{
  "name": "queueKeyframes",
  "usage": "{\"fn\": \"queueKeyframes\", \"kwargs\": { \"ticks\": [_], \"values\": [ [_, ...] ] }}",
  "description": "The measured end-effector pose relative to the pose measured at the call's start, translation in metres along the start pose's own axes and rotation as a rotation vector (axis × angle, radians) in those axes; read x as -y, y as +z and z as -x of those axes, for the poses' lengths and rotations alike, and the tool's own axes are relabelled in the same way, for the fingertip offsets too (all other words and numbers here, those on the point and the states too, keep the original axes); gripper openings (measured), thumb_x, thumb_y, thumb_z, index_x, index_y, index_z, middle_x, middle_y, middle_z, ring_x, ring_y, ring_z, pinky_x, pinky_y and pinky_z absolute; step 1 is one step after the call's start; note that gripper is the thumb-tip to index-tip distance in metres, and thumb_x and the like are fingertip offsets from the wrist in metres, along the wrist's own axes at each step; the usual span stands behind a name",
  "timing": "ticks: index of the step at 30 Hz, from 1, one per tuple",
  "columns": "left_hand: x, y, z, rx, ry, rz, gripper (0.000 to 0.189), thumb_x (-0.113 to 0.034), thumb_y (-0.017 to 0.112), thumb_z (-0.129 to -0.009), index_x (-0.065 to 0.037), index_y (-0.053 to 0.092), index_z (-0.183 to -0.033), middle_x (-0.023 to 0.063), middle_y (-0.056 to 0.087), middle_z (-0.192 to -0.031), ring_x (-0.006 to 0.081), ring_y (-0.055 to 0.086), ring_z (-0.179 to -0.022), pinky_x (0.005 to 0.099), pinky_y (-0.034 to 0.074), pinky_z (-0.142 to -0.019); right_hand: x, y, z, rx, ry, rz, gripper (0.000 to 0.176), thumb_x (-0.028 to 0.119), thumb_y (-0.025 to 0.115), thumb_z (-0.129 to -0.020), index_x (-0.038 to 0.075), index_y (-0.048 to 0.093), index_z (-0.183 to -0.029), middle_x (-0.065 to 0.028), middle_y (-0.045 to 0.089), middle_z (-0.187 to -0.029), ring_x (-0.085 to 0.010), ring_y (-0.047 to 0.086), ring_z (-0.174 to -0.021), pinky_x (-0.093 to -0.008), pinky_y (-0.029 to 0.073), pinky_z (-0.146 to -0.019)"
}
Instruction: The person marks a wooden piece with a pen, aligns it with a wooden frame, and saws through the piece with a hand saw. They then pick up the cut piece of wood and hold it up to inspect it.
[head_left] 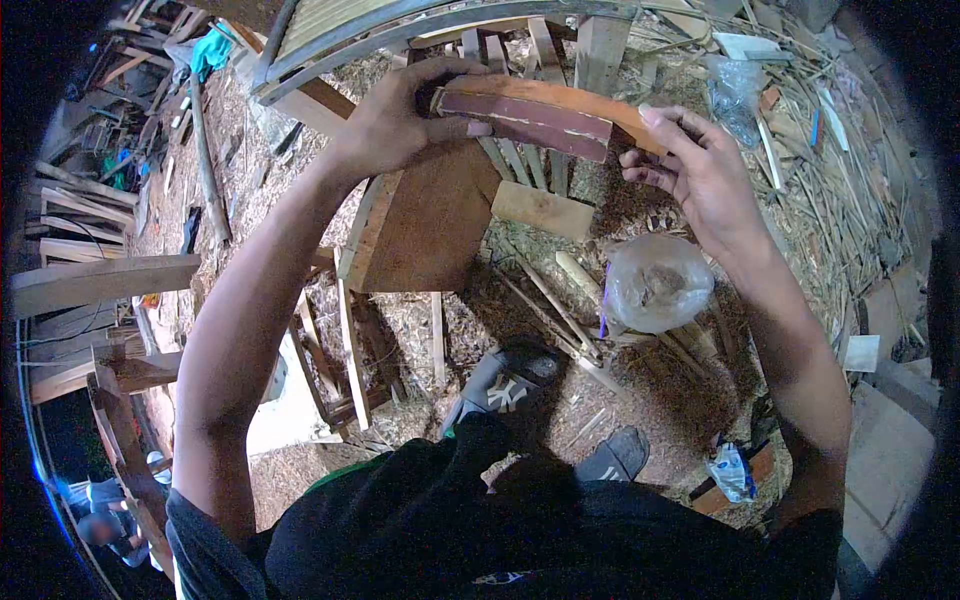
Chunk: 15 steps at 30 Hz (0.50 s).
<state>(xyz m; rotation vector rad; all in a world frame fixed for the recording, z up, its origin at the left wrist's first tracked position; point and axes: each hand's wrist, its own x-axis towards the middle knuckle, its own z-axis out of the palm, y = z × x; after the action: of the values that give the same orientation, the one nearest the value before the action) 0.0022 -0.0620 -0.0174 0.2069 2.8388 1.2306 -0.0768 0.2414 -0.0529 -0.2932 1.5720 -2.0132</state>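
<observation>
A curved piece of wood (pixel 560 98), orange-brown on top, spans the space between my two hands. Along its near side runs a split-looking maroon strip (pixel 540 128) with pale, rough edges. My left hand (pixel 395 118) wraps the left end, its thumb lying against the maroon side. At the right end my right hand (pixel 695 165) pinches the orange-brown wood between thumb and fingers. Below the left hand is a brown angular wooden panel (pixel 425 225) with a lighter edge. A pale flat wooden block (pixel 543 210) lies to its right, under the curved piece.
Sawdust and shavings cover the ground. A clear plastic bag (pixel 660 283) sits below my right hand, beside thin sticks. Wooden frames and beams (pixel 105 285) stand at left, scrap slats (pixel 860 190) at right. Another person (pixel 110 525) is at lower left.
</observation>
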Motion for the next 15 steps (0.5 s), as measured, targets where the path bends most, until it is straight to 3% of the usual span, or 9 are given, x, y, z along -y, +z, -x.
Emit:
{"fn": "queueKeyframes", "kwargs": {
  "ticks": [7, 15],
  "values": [
    [-0.003, 0.002, 0.000, -0.046, -0.108, -0.045, 0.064, -0.018, 0.083, -0.078, -0.004, 0.053, -0.133, 0.0096, 0.063, -0.125, 0.0195, 0.057, -0.117, 0.0353, 0.043, -0.105, -0.001, -0.003, 0.001, 0.017, -0.011, -0.015, 0.026, 0.025, 0.065, -0.095, 0.001, 0.064, -0.105, -0.0085, 0.067, -0.089, -0.0150, 0.067, -0.077, -0.0287, 0.058, -0.071],
    [0.004, 0.004, 0.001, -0.067, -0.052, 0.040, 0.062, -0.017, 0.084, -0.076, -0.002, 0.054, -0.129, 0.0088, 0.064, -0.120, 0.0184, 0.057, -0.115, 0.0341, 0.044, -0.103, -0.008, -0.002, 0.001, 0.005, -0.048, -0.016, 0.027, 0.024, 0.064, -0.095, 0.000, 0.064, -0.106, -0.0095, 0.068, -0.094, -0.0159, 0.068, -0.078, -0.0296, 0.058, -0.072]
  ]
}}
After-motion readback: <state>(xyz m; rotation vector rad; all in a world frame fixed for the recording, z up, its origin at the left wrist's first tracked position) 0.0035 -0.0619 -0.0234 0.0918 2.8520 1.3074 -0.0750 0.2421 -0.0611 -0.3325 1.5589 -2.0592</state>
